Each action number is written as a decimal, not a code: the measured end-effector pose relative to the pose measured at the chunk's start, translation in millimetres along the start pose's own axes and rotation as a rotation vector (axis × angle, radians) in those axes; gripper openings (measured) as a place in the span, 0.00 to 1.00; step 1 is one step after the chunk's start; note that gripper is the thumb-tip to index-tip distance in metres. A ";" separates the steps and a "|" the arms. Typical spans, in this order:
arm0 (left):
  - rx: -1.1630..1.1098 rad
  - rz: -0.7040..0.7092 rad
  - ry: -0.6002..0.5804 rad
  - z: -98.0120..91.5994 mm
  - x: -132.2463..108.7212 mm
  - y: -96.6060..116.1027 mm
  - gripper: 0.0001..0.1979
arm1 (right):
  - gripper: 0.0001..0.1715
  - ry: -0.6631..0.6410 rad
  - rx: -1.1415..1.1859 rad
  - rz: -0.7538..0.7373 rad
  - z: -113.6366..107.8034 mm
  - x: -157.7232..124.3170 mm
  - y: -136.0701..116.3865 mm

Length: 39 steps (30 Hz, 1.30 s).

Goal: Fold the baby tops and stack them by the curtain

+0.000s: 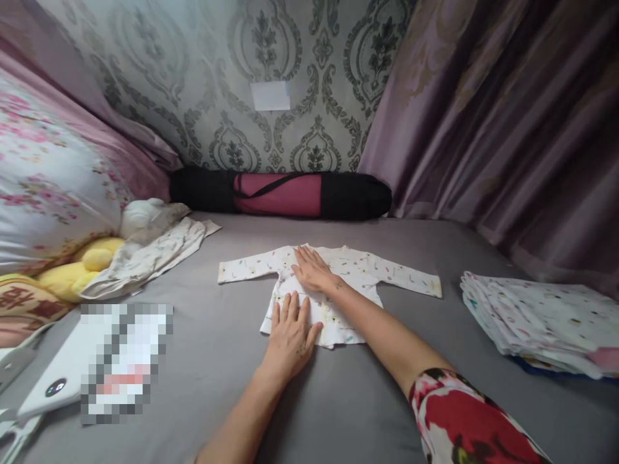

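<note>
A small white patterned shirt point(358, 283) lies spread flat on the grey sheet point(203, 386), both sleeves stretched out to the sides. My left hand point(291, 332) rests on its lower left part with the fingers spread and the thumb out. Higher up, near the collar, my right hand point(313, 269) lies flat on the cloth, fingers extended. Neither hand grips anything. Part of the shirt's front is hidden under my hands and right forearm.
Folded patterned cloths point(541, 316) are stacked at the right. A black and pink roll bag point(278, 193) lies along the wall. At left are a floral pillow point(53, 174), a yellow plush point(72, 274), a crumpled garment point(145, 258) and a white device point(62, 367).
</note>
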<state>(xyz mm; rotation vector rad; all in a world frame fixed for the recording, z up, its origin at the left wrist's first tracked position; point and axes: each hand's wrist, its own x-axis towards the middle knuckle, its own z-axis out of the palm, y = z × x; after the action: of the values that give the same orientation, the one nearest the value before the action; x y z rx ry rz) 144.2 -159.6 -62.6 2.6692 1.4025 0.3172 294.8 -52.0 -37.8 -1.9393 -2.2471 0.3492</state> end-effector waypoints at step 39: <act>-0.208 0.081 0.179 -3.9 20.8 -26.8 0.11 | 0.38 0.117 -0.058 0.440 5.1 -144.7 34.1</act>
<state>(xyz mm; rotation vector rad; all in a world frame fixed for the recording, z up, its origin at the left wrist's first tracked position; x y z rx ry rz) 133.3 -127.3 -61.2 2.5826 1.2288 0.6857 347.8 -190.7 -46.8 -2.4095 -1.7641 0.2123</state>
